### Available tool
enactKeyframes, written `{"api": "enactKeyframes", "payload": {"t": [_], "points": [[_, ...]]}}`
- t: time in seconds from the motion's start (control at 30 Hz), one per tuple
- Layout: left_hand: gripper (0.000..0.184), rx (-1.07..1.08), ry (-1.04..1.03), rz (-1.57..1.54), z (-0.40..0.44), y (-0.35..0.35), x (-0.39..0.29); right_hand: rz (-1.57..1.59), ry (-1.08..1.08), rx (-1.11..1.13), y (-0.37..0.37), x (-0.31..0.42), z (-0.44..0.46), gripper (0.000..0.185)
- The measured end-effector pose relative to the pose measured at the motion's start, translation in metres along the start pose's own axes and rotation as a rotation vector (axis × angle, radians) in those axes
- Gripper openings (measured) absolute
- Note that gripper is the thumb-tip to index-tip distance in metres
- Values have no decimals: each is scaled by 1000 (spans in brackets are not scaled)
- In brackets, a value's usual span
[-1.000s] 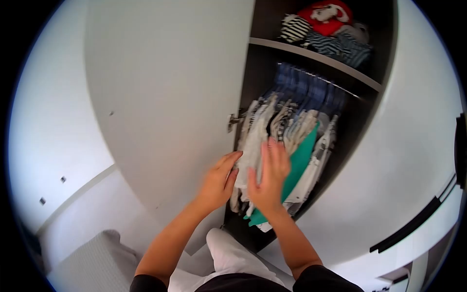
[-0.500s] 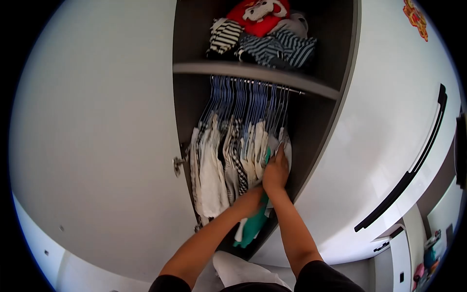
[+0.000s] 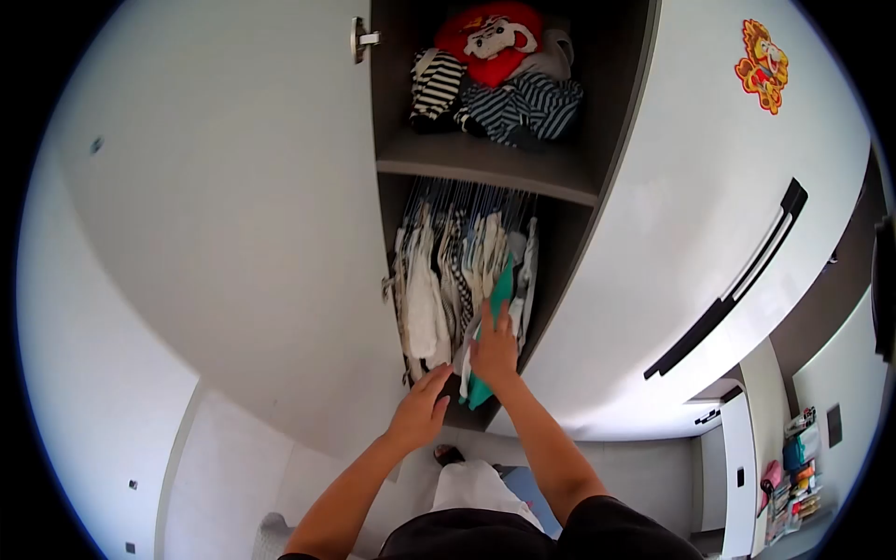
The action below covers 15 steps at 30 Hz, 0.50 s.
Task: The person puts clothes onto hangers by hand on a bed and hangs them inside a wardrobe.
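Note:
Clothes hang in a row on hangers point(image 3: 467, 193) inside an open wardrobe. Among them are a white garment point(image 3: 423, 317), black-and-white checked clothing point(image 3: 457, 245) and, toward the right end, a green garment point(image 3: 503, 283). My right hand point(image 3: 495, 350) lies against the green garment, fingers stretched upward over its front. Lower and to the left, my left hand point(image 3: 420, 411) is held in the air just below the hanging clothes, its fingers extended and nothing in it.
Above the clothes, a shelf point(image 3: 485, 168) holds a red item with a monkey face point(image 3: 499, 42) and striped fabric pieces point(image 3: 532, 103). An open white door point(image 3: 233, 205) stands left; a white door with a black handle point(image 3: 728, 289) is right. Small goods point(image 3: 798, 476) sit far right.
My right hand has come down from the upper part of the clothes at the right end to the green garment's front. My left hand has drawn back down and left. The view has shifted.

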State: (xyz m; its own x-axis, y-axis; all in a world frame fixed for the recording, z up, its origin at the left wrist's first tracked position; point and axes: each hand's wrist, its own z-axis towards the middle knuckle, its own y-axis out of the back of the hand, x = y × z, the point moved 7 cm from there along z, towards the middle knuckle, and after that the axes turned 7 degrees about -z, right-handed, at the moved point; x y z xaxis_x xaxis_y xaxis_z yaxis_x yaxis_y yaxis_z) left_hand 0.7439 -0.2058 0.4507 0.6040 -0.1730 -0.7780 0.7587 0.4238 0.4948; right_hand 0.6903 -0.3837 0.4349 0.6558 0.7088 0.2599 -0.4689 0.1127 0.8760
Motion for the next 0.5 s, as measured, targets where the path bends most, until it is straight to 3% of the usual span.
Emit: {"api": "enactKeyframes", "payload": {"t": [0.07,0.17,0.23,0.33,0.5], "points": [[52,-23,-50,33,-39,26,-34,131,155,-36,4,41,-41,73],[54,-290,-278,425,-109,71,-75,417,327,-33,16,102,-92,61],[61,-615,-459,644,-154,100,-97,490,369,12,40,139,-115,58],[59,-964,-236,340,-158,156,-116,512,440,25,74,175,-135,56],[62,-700,126,-189,-148,172,-37,526,491,11,99,199,-150,53]]}}
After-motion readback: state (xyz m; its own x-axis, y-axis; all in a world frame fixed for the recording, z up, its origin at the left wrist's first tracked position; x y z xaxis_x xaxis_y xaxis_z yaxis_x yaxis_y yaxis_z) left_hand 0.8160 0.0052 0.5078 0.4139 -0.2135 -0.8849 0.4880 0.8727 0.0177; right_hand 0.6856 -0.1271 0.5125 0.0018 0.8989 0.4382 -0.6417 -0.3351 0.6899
